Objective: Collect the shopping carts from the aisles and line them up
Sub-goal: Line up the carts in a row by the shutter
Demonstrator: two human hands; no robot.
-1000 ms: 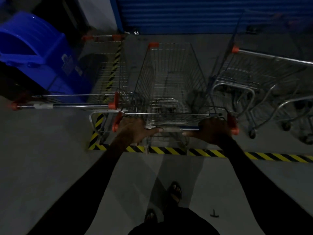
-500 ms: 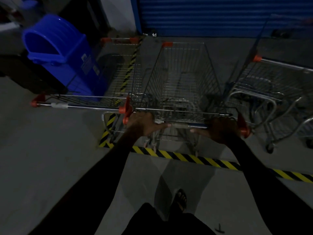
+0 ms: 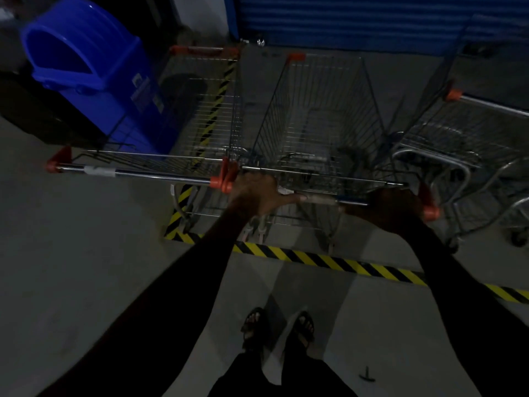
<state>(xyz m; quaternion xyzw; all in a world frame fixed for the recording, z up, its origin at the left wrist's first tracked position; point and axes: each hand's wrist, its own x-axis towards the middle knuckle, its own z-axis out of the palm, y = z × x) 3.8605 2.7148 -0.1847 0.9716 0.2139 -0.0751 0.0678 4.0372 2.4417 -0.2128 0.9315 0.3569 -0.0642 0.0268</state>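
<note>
Cart (image 3: 317, 121) stands between two parked carts, nose toward the blue shutter (image 3: 372, 21); left hand (image 3: 254, 193) and right hand (image 3: 392, 207) both have fingers wrapped round its handle bar (image 3: 332, 199); advise keeping it square, handle level with the left neighbour's handle (image 3: 137, 173), wheels past the striped floor tape (image 3: 329, 260).

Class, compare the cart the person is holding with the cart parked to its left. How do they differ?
The held cart has both hands gripping its handle; the left cart is untouched. The left cart's handle bar carries a pale band; the held cart's shows a blue section. Both are wire carts with orange corner caps.
</note>
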